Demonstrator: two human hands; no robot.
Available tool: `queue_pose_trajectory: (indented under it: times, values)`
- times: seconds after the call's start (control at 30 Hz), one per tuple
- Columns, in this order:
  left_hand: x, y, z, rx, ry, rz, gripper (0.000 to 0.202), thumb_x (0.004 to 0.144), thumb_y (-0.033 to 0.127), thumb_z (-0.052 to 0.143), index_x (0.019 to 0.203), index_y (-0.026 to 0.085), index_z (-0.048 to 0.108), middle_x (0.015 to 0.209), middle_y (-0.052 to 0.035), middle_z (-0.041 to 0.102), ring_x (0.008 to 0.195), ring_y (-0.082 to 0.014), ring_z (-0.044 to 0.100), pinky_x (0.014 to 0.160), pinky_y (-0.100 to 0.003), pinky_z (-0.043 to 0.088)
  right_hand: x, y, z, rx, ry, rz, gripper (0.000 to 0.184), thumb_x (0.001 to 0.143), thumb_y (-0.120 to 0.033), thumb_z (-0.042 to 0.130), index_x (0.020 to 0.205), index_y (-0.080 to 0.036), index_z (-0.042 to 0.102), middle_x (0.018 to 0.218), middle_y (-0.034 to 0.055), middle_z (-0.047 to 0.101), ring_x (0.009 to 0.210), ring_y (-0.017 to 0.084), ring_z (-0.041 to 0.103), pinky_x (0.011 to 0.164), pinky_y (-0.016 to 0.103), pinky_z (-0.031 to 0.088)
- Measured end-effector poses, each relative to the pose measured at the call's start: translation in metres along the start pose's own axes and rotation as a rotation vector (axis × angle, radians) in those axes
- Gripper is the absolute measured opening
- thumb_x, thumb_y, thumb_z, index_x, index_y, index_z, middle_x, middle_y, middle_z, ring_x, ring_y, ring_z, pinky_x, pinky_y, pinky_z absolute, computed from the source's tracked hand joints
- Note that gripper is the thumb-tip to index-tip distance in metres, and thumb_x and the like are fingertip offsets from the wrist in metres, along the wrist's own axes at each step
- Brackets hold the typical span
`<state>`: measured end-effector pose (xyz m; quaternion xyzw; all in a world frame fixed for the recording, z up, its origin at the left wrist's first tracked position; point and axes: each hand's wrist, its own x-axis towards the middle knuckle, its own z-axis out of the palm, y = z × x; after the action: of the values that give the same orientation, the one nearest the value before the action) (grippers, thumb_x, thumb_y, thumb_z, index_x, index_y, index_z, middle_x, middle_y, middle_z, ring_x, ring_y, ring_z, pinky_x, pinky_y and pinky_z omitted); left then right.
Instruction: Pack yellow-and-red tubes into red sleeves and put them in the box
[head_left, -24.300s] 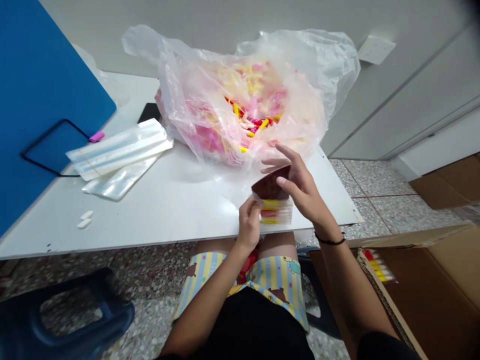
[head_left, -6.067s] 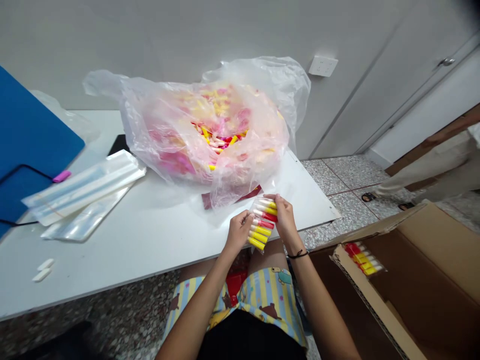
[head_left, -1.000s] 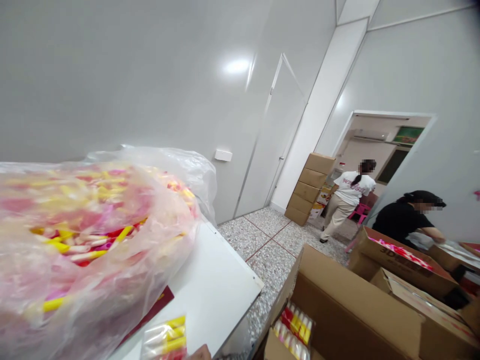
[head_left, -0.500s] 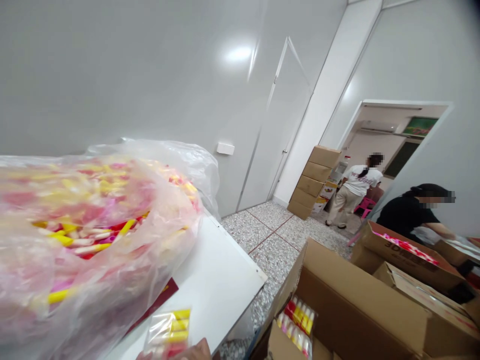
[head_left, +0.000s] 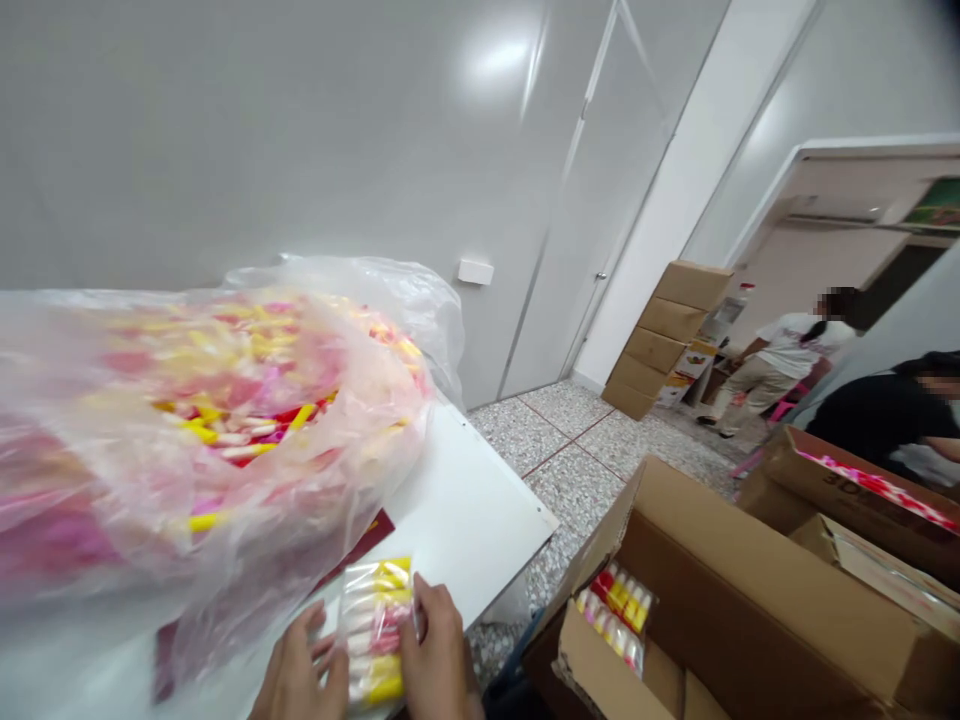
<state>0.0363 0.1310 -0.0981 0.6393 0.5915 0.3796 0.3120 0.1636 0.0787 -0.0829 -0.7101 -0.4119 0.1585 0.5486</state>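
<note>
A clear plastic packet (head_left: 377,630) holds a row of short white sticks with yellow and pink ends, just above the white table. My right hand (head_left: 441,650) grips its right edge, thumb on the front. On the opposite side, my left hand (head_left: 304,668) has its fingers apart, close against the packet's left edge; whether it touches is unclear. Behind them, a large translucent plastic bag (head_left: 382,440) is heaped with loose yellow, red, pink and white pieces of the same sort. Similar packets (head_left: 616,615) stand inside an open cardboard box (head_left: 750,580) at right.
The white table (head_left: 480,500) ends at a corner left of the box. Dark red flat pieces (head_left: 367,540) lie partly under the bag. More open boxes (head_left: 795,460) stand at right, near a person in black (head_left: 862,415). Another person (head_left: 787,350) stands by stacked cartons (head_left: 660,335).
The view has swung left and down, bringing both hands into fuller sight. The packet is now seen whole between them. The person in white has turned slightly.
</note>
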Motion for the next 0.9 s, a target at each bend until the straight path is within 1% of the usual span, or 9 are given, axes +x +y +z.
queue_pose_trajectory:
  times: [0.13, 0.23, 0.33, 0.4, 0.5, 0.57, 0.63, 0.8, 0.9]
  values:
    - [-0.009, 0.033, -0.015, -0.103, -0.064, -0.110, 0.050, 0.070, 0.040, 0.040, 0.112, 0.015, 0.052, 0.096, -0.0090, 0.065, 0.080, -0.0228, 0.063, 0.076, -0.037, 0.051, -0.002, -0.016, -0.007, 0.264, -0.129, 0.312, 0.046, 0.076, -0.028, 0.054, 0.116, -0.006, 0.059, 0.093, 0.0075, 0.062, 0.078, 0.008, 0.057, 0.073, 0.015, 0.049]
    - [-0.022, 0.054, -0.014, -0.240, 0.029, -0.099, 0.043, 0.076, 0.046, 0.037, 0.093, 0.013, 0.059, 0.092, -0.0118, 0.063, 0.085, -0.0240, 0.061, 0.076, -0.036, 0.051, -0.012, -0.026, -0.012, 0.382, -0.228, 0.369, 0.045, 0.074, -0.043, 0.059, 0.098, -0.005, 0.061, 0.087, 0.0064, 0.062, 0.075, 0.007, 0.056, 0.069, 0.014, 0.048]
    - [-0.034, 0.066, -0.011, -0.228, 0.098, -0.048, 0.043, 0.086, 0.047, 0.029, 0.080, 0.014, 0.057, 0.084, -0.0104, 0.059, 0.080, -0.0221, 0.059, 0.074, -0.034, 0.049, -0.021, -0.028, -0.015, 0.416, -0.230, 0.390, 0.051, 0.070, -0.053, 0.061, 0.088, -0.006, 0.058, 0.081, 0.0049, 0.061, 0.070, 0.006, 0.054, 0.066, 0.013, 0.046]
    - [-0.040, 0.069, -0.012, -0.234, 0.075, 0.005, 0.048, 0.091, 0.048, 0.025, 0.083, 0.014, 0.058, 0.086, -0.0096, 0.059, 0.081, -0.0210, 0.058, 0.075, -0.032, 0.047, -0.024, -0.027, -0.017, 0.412, -0.207, 0.383, 0.053, 0.070, -0.055, 0.061, 0.090, -0.006, 0.057, 0.083, 0.0047, 0.060, 0.070, 0.005, 0.053, 0.066, 0.013, 0.046]
    - [-0.046, 0.069, -0.017, -0.265, -0.112, 0.101, 0.052, 0.091, 0.054, 0.024, 0.101, 0.015, 0.056, 0.087, -0.0072, 0.062, 0.077, -0.0194, 0.059, 0.070, -0.029, 0.045, -0.024, -0.025, -0.019, 0.408, -0.209, 0.389, 0.057, 0.071, -0.058, 0.059, 0.097, -0.007, 0.056, 0.086, 0.0050, 0.061, 0.069, 0.005, 0.053, 0.064, 0.014, 0.046]
    - [-0.048, 0.067, -0.020, -0.242, -0.207, 0.142, 0.053, 0.088, 0.057, 0.034, 0.115, 0.015, 0.051, 0.086, -0.0060, 0.063, 0.072, -0.0189, 0.059, 0.067, -0.028, 0.044, -0.022, -0.023, -0.019, 0.393, -0.213, 0.395, 0.059, 0.071, -0.060, 0.058, 0.098, -0.007, 0.056, 0.085, 0.0046, 0.061, 0.067, 0.005, 0.052, 0.062, 0.014, 0.045]
    - [-0.048, 0.065, -0.021, -0.170, -0.207, 0.129, 0.056, 0.083, 0.055, 0.047, 0.121, 0.014, 0.047, 0.084, -0.0052, 0.063, 0.070, -0.0185, 0.059, 0.065, -0.026, 0.043, -0.021, -0.021, -0.018, 0.360, -0.205, 0.392, 0.060, 0.071, -0.061, 0.057, 0.097, -0.007, 0.056, 0.081, 0.0039, 0.060, 0.065, 0.004, 0.051, 0.060, 0.013, 0.043]
    - [-0.046, 0.061, -0.017, -0.169, -0.149, 0.031, 0.035, 0.088, 0.046, 0.047, 0.101, 0.015, 0.056, 0.068, -0.0008, 0.059, 0.058, -0.0142, 0.055, 0.056, -0.022, 0.038, -0.023, -0.018, -0.019, 0.367, -0.208, 0.390, 0.060, 0.075, -0.064, 0.050, 0.095, -0.007, 0.055, 0.074, 0.0024, 0.057, 0.061, 0.003, 0.048, 0.056, 0.012, 0.042]
    - [-0.046, 0.061, -0.018, -0.203, -0.129, 0.043, 0.034, 0.092, 0.045, 0.041, 0.089, 0.015, 0.057, 0.061, 0.0010, 0.055, 0.053, -0.0123, 0.051, 0.053, -0.021, 0.033, -0.025, -0.024, -0.024, 0.450, -0.289, 0.374, 0.059, 0.074, -0.062, 0.053, 0.101, -0.009, 0.051, 0.085, 0.0042, 0.060, 0.067, 0.005, 0.054, 0.061, 0.014, 0.048]
